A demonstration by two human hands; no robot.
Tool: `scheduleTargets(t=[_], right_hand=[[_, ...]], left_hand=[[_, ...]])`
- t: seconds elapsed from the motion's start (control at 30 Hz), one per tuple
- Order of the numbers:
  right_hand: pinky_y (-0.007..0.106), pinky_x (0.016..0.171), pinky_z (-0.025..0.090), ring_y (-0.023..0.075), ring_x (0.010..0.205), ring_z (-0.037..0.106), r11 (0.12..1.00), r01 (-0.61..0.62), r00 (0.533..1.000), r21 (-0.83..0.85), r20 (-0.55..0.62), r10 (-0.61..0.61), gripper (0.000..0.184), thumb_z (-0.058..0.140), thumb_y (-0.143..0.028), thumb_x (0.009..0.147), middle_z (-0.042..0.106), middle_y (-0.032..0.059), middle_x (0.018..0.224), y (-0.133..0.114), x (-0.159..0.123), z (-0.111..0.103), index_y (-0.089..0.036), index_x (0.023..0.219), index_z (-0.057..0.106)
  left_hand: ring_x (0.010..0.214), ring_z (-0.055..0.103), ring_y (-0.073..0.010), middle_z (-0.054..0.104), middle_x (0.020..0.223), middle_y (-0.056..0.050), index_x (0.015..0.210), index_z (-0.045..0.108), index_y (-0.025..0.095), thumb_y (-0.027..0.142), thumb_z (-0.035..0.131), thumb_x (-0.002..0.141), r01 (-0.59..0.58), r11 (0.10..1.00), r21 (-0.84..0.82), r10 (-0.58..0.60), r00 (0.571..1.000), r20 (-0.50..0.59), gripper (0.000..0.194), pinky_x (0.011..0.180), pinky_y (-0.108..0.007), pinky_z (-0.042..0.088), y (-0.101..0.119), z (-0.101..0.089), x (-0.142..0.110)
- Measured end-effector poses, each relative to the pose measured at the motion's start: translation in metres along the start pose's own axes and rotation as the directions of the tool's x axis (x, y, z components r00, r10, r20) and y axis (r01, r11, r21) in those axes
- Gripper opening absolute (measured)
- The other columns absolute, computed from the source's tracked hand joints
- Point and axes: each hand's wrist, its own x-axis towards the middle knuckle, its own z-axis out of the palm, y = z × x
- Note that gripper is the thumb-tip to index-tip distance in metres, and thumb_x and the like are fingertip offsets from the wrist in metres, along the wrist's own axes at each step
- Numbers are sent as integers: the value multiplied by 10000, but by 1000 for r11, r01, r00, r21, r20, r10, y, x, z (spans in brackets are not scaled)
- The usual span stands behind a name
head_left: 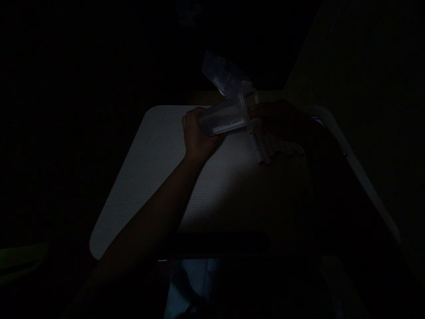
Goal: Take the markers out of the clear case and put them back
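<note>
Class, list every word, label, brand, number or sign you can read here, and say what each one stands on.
No text can be read; the picture is very dark.
White strip at the clear container: dark marks, too small and dim to read.
Pen-like sticks near its mouth: faint marks, unreadable.

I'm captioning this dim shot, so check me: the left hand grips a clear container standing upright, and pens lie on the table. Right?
Not quite: the head view shows the clear container tipped sideways, its mouth toward the right hand, not upright. The left hand does grip it, and pens do lie on the table.
</note>
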Motion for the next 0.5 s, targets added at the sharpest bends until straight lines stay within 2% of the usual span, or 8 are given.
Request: scheduleTargets(t=[0.17, 0.27, 0.33, 0.37, 0.43, 0.5], right_hand=[[393, 1197, 563, 230, 1312, 704, 1000, -22, 1000, 10, -2, 23, 566, 525, 81, 784, 749, 55, 1359, -7, -1, 1, -142, 1229, 794], [352, 970, 647, 190, 1013, 776, 985, -139, 989, 101, -35, 143, 579, 506, 88, 795, 753, 66, 1342, -12, -4, -1, -136, 1246, 791], [273, 806, 629, 129, 817, 745, 965, -154, 979, 214, -100, 178, 542, 503, 66, 823, 774, 67, 1270, -13, -6, -4, -136, 1235, 793], [244, 773, 607, 112, 784, 728, 956, -153, 972, 252, -137, 192, 529, 508, 55, 835, 787, 66, 1205, -12, -8, -6, -134, 1238, 794], [242, 807, 595, 124, 842, 731, 953, -160, 949, 256, -227, 220, 502, 524, 27, 851, 793, 69, 1109, -4, -9, -11, -130, 1241, 798], [323, 937, 611, 189, 1024, 746, 966, -180, 920, 185, -316, 232, 465, 520, -26, 884, 777, 89, 1161, 9, -9, -15, -135, 1241, 798]], left_hand=[[1327, 588, -392, 595, 1255, -100, 1261, 500, 269, 868, 859, 599, 11, 1000, 1, -11, 999, 42, 963, 1171, -579, 471, 1, -3, 1], [1339, 588, -399, 597, 1263, -99, 1261, 509, 271, 869, 865, 583, 16, 1000, -2, -16, 1000, 24, 972, 1184, -595, 455, -2, 0, 0], [1341, 589, -401, 589, 1280, -103, 1290, 500, 271, 879, 864, 571, 17, 1000, -8, -17, 1000, -3, 1009, 1182, -599, 449, -5, 3, 0], [1337, 592, -402, 586, 1290, -106, 1306, 494, 272, 884, 861, 569, 17, 1000, -10, -18, 1000, -12, 1026, 1175, -601, 450, -6, 4, 0], [1331, 598, -403, 584, 1300, -108, 1327, 483, 276, 899, 849, 572, 16, 1000, -13, -17, 1000, -22, 1045, 1154, -607, 460, -7, 4, 0], [1331, 603, -405, 594, 1302, -104, 1325, 483, 281, 903, 840, 584, 11, 1000, -10, -11, 1000, -13, 1031, 1137, -616, 473, -7, 3, 0]])
